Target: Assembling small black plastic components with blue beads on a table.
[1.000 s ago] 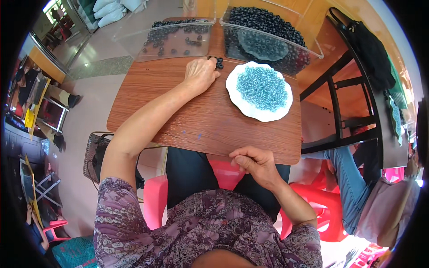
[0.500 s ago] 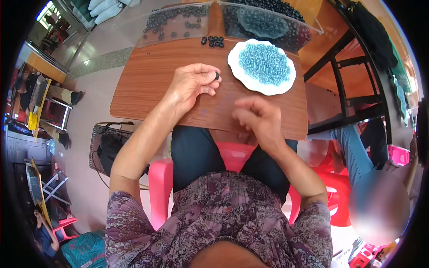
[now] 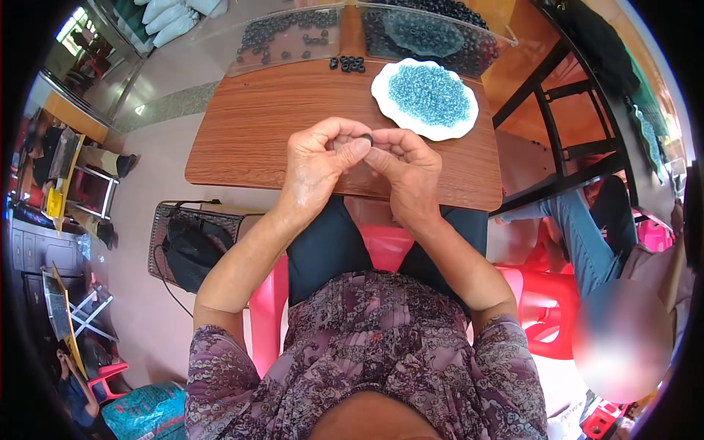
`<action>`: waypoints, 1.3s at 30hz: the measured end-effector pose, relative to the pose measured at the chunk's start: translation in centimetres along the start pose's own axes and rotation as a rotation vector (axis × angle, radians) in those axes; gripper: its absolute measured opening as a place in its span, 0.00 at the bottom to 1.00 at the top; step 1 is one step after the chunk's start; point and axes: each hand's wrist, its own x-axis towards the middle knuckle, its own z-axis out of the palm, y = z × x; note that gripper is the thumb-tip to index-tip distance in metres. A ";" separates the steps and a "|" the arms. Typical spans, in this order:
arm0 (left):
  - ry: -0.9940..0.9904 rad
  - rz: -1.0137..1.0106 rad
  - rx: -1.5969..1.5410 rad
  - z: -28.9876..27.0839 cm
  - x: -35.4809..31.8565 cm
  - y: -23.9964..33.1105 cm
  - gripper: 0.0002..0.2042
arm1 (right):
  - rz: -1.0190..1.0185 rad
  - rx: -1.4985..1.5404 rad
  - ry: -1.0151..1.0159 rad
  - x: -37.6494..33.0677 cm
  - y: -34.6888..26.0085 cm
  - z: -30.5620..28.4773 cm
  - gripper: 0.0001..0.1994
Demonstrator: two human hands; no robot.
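Over the table's near half, my two hands meet fingertip to fingertip. My left hand [image 3: 312, 165] pinches a small round black part [image 3: 367, 137] between thumb and fingers. From the other side, my right hand [image 3: 414, 176] presses its closed thumb and fingers against the same spot; whatever they hold is hidden. Just beyond my right hand lies a white scalloped plate [image 3: 379, 89] heaped with tiny translucent blue pieces [image 3: 429, 94]. Several more black parts [image 3: 347, 64] form a small cluster farther back, left of the plate.
Two clear bins with black parts, a left one [image 3: 293, 55] and a right one [image 3: 458, 53], line the far edge of the wooden table [image 3: 249, 136]. A wire basket [image 3: 165, 253] holding a black bag stands at left. Another person's jeans-clad leg [image 3: 583, 235] is at right.
My right hand has moved up and left to meet my left hand at the black part. Its fingers, blurred before, are now pressed together there. The left hand keeps its pinch.
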 end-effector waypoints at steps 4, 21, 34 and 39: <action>-0.002 0.143 0.121 -0.2 -0.8 0.2 0.07 | 0.071 -0.014 -0.035 -0.7 0.0 -0.4 0.06; 0.039 -0.425 -0.887 -0.7 -3.6 -4.4 0.08 | -0.539 -0.896 -0.195 -3.0 -0.4 1.1 0.07; 0.024 -0.546 -0.910 0.3 -5.0 -4.5 0.06 | -0.608 -1.165 -0.220 0.1 -4.4 -2.9 0.04; 0.001 -0.602 -0.952 0.5 -5.0 -5.1 0.07 | -0.404 -1.287 -0.033 5.3 -3.5 -8.1 0.09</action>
